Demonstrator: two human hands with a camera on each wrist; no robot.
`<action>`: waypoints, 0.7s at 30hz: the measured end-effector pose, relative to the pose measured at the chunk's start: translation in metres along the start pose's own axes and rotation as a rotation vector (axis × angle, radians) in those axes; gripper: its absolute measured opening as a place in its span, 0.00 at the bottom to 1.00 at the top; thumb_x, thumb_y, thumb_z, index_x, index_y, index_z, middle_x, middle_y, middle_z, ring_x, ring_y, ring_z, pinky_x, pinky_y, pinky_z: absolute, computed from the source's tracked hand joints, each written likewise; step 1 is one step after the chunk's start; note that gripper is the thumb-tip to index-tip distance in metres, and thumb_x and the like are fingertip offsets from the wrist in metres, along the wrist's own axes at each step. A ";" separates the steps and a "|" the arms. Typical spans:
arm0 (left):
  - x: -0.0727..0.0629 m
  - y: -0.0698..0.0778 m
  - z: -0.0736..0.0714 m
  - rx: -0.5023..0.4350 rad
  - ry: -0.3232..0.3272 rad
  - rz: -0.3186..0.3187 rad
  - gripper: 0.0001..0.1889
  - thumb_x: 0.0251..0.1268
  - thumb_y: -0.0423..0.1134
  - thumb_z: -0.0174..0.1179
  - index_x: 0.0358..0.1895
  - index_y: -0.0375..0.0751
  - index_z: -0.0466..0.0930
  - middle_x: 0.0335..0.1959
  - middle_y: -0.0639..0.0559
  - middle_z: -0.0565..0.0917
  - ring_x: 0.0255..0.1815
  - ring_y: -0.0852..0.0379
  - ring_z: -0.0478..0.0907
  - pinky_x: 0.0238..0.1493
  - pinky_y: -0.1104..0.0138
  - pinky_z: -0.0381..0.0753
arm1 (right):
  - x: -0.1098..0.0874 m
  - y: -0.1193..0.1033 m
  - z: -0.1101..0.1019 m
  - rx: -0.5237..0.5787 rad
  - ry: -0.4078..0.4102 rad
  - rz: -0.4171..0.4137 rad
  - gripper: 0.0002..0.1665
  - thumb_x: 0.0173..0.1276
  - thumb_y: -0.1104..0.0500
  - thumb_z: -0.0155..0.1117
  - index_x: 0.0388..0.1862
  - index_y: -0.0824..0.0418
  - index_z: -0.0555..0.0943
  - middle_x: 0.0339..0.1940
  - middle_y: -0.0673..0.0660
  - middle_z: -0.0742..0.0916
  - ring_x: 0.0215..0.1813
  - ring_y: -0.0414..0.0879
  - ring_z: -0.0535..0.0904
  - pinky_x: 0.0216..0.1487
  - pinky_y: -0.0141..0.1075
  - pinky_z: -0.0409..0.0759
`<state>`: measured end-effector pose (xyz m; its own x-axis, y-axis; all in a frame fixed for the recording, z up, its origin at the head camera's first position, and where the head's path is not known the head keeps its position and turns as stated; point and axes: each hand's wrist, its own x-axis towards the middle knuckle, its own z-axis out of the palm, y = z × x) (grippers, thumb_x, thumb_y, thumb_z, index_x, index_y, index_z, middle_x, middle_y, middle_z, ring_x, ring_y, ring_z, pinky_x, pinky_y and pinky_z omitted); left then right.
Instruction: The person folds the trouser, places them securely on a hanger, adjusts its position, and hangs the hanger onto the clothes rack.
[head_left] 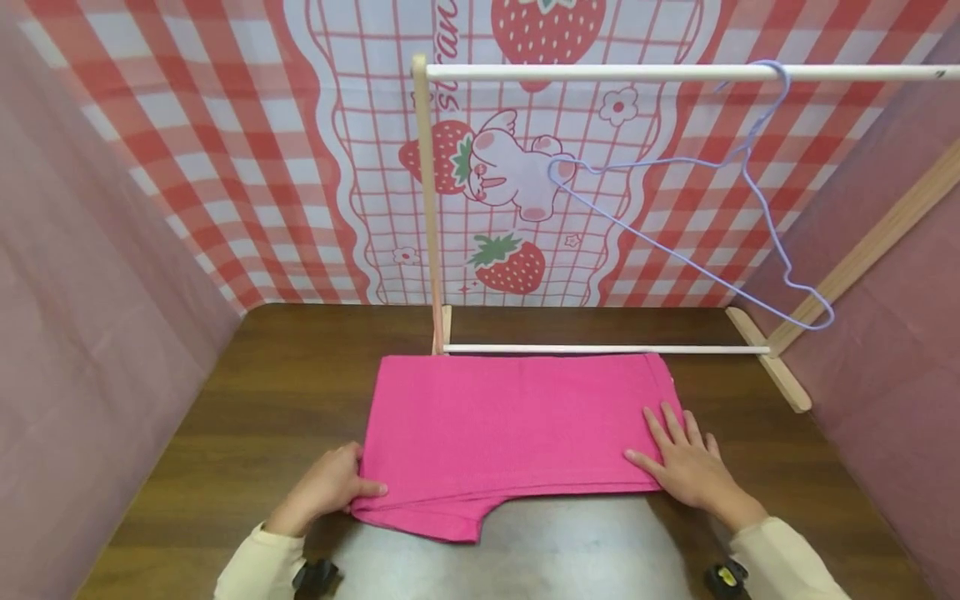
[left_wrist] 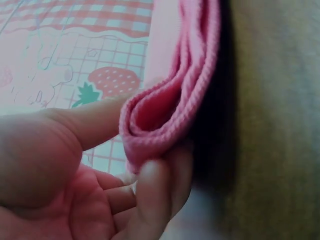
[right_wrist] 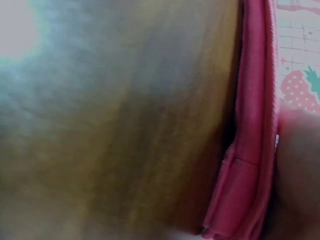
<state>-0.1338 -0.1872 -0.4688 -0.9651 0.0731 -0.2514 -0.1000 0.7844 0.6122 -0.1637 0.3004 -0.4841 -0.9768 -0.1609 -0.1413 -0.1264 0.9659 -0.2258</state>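
Note:
A folded bright pink garment [head_left: 517, 425] lies lengthwise across the table, several layers thick, a short flap sticking out at its near left corner. At that corner my left hand [head_left: 330, 483] pinches the edge, thumb on top and fingers underneath. Close up in the left wrist view, the stitched edges of the pink cloth [left_wrist: 195, 65] curl round in a loop between thumb and fingertips. My right hand [head_left: 690, 467] rests on the garment's right end with its fingers spread. In the right wrist view, layered pink edges [right_wrist: 250, 125] run beside the hand.
Behind the garment stands a wooden rack [head_left: 429, 200] with a white top rod and a low crossbar. A lilac wire hanger [head_left: 675, 258] hangs from the rod at right. A strawberry-print cloth [head_left: 300, 167] covers the back; pink cloth [head_left: 97, 292] flanks the brown table [head_left: 262, 400].

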 end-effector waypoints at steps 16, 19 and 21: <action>0.052 0.001 -0.023 -0.350 -0.045 0.002 0.17 0.69 0.31 0.54 0.51 0.15 0.72 0.34 0.37 0.84 0.28 0.59 0.79 0.32 0.64 0.84 | 0.001 -0.005 -0.009 -0.044 -0.071 -0.002 0.54 0.68 0.30 0.49 0.75 0.69 0.54 0.75 0.77 0.53 0.71 0.83 0.46 0.62 0.78 0.50; 0.064 -0.004 -0.024 -0.472 -0.058 -0.041 0.20 0.70 0.32 0.53 0.55 0.14 0.69 0.33 0.41 0.82 0.30 0.60 0.78 0.35 0.64 0.85 | 0.002 -0.007 -0.013 -0.046 -0.083 -0.006 0.54 0.69 0.30 0.49 0.75 0.70 0.54 0.75 0.78 0.53 0.71 0.83 0.46 0.62 0.78 0.50; 0.071 -0.008 -0.024 -0.536 -0.064 -0.077 0.21 0.71 0.33 0.53 0.57 0.15 0.68 0.33 0.44 0.81 0.30 0.61 0.78 0.36 0.65 0.85 | 0.003 -0.008 -0.012 -0.045 -0.083 -0.007 0.54 0.69 0.30 0.49 0.75 0.70 0.54 0.75 0.78 0.53 0.71 0.83 0.46 0.62 0.78 0.50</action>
<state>-0.2073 -0.2034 -0.4738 -0.9351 0.0782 -0.3458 -0.2956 0.3664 0.8822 -0.1682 0.2948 -0.4711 -0.9584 -0.1823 -0.2198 -0.1429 0.9726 -0.1836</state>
